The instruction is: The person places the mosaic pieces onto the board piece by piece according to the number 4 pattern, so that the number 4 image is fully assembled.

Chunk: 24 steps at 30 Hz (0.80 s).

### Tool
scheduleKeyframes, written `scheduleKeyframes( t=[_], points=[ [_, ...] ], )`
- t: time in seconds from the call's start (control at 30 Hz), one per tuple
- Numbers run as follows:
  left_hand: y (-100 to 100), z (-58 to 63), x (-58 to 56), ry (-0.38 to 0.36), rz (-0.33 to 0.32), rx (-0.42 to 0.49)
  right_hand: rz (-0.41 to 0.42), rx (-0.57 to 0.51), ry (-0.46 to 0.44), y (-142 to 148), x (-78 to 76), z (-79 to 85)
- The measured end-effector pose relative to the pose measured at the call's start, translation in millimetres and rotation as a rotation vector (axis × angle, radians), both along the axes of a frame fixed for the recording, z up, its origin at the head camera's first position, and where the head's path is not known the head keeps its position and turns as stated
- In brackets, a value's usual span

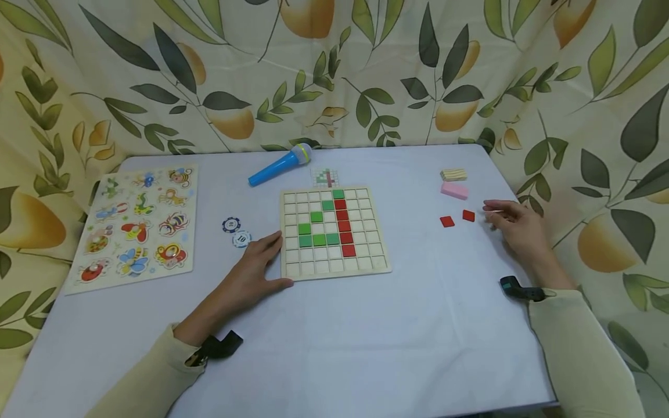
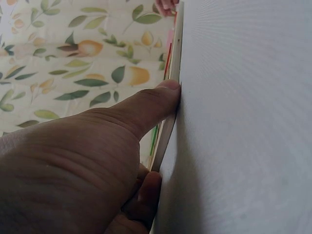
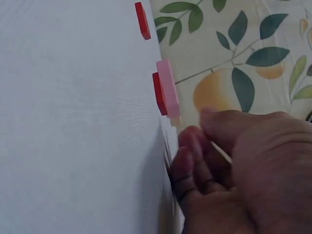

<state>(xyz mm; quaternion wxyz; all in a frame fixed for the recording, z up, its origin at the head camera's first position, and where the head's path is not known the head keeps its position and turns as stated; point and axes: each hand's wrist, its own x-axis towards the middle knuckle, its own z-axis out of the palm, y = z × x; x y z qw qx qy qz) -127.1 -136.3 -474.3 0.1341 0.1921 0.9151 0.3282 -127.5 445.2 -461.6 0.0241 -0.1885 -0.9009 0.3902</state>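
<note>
A square gridded board [image 1: 308, 270] lies mid-table, with green tiles [image 1: 316, 216] and a column of red tiles [image 1: 342, 225] on it. My left hand [image 1: 251, 264] rests against its near left corner, fingers along the left edge. In the left wrist view the thumb [image 2: 161, 100] lies straight against the board's side [image 2: 168, 119]. Near the table's right edge, my right hand [image 1: 517, 229] hovers low or touches the cloth, fingers loosely bent. Nothing shows between its thumb and fingers. Two loose red tiles [image 1: 468, 216] lie just left of it.
Beyond the right hand sit a pink block [image 1: 455, 190] and a stack of pale pieces [image 1: 453, 174]. A small pattern card [image 1: 325, 176] and a blue toy microphone [image 1: 279, 166] lie behind the board. Two chips [image 1: 241, 238] and an insect picture board [image 1: 136, 226] are at left.
</note>
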Motion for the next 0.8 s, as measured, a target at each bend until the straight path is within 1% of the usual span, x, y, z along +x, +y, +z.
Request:
scheduleKeyframes(
  t=[0.07,0.17,0.3,0.37,0.53,0.67,0.8],
  points=[
    [-0.3,1.2,0.4,0.002,0.002,0.000,0.046,0.101,-0.022,-0.3,-3.9,-3.4],
    [-0.5,2.7,0.6,0.015,-0.003,0.002,0.089,0.160,-0.036,-1.2,-9.2,-6.4],
    [-0.2,2.2,0.6,0.017,-0.011,0.000,0.120,0.168,-0.089,-2.9,-12.6,-6.2],
    [-0.6,1.6,0.9,0.022,-0.016,0.001,0.139,0.186,-0.102,-5.1,-13.4,-5.2],
    [-2.3,0.1,0.9,0.048,-0.028,0.001,0.187,0.229,-0.098,-11.4,-14.2,-2.0],
    [-2.5,0.0,0.4,0.041,-0.026,0.002,0.222,0.258,-0.093,-13.7,-14.2,-0.5],
    [-2.6,-0.1,0.4,0.037,-0.024,0.000,0.219,0.288,-0.076,-16.5,-14.8,1.1]
  ],
)
